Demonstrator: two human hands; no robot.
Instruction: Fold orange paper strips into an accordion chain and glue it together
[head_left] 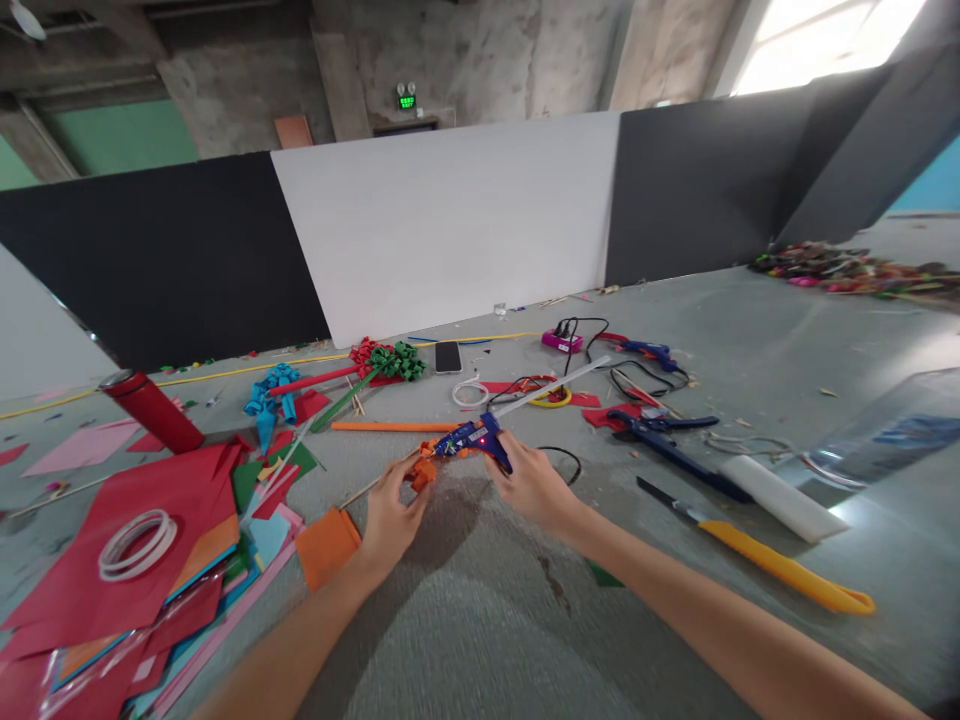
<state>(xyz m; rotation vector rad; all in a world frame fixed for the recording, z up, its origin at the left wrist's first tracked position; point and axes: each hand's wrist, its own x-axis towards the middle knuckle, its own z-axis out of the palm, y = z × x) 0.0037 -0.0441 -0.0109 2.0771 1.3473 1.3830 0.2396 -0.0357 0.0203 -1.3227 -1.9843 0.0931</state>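
Observation:
My right hand [531, 478] is wrapped round the handle of a blue hot glue gun [471, 436], which has a small red light lit. A long whitish glue stick [555, 386] sticks out of the gun's back end. My left hand [394, 510] pinches a curled orange paper piece [424, 474] just below the gun's nozzle. More orange paper shows around the nozzle, and whether the tip touches it I cannot tell. Behind my left hand lies an orange paper-wrapped stick [394, 427]. A stack of orange paper squares [328, 548] rests beside my left wrist.
Red paper sheets [90, 540] with a tape roll [137, 545] and a red flask [154, 410] are at left. Finished-looking paper flowers [397, 361], a phone [448, 357] and a pink power strip [562, 341] lie beyond. At right are blue-handled pliers [675, 445] and a yellow knife [780, 562].

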